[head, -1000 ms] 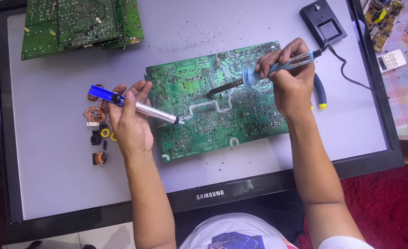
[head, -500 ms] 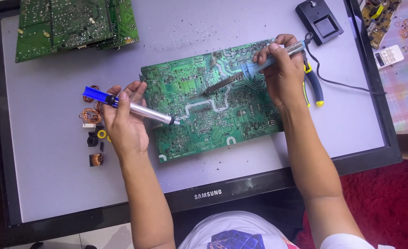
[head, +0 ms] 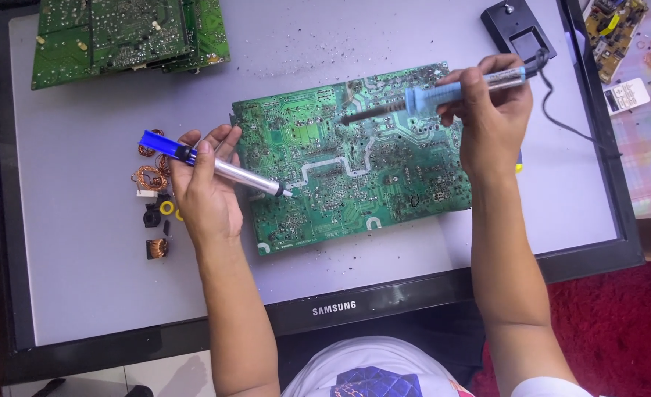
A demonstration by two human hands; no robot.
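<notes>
A large green circuit board (head: 355, 165) lies solder side up on a flat grey screen panel (head: 83, 279). My left hand (head: 206, 190) grips a desoldering pump (head: 215, 165) with a blue plunger and silver barrel; its tip rests on the board's left part. My right hand (head: 491, 121) holds a soldering iron (head: 421, 97) with a light blue handle. The iron's dark tip points left and hovers over the board's upper middle.
More green circuit boards (head: 127, 33) are stacked at the top left. Copper coils and small removed parts (head: 152, 198) lie left of my left hand. A black iron stand (head: 516, 29) sits at top right, its cable (head: 568, 121) trailing right. Red carpet (head: 627, 331) lies at bottom right.
My right hand has lifted the soldering iron up and to the right, away from the middle of the board. My left hand and the pump have stayed almost still.
</notes>
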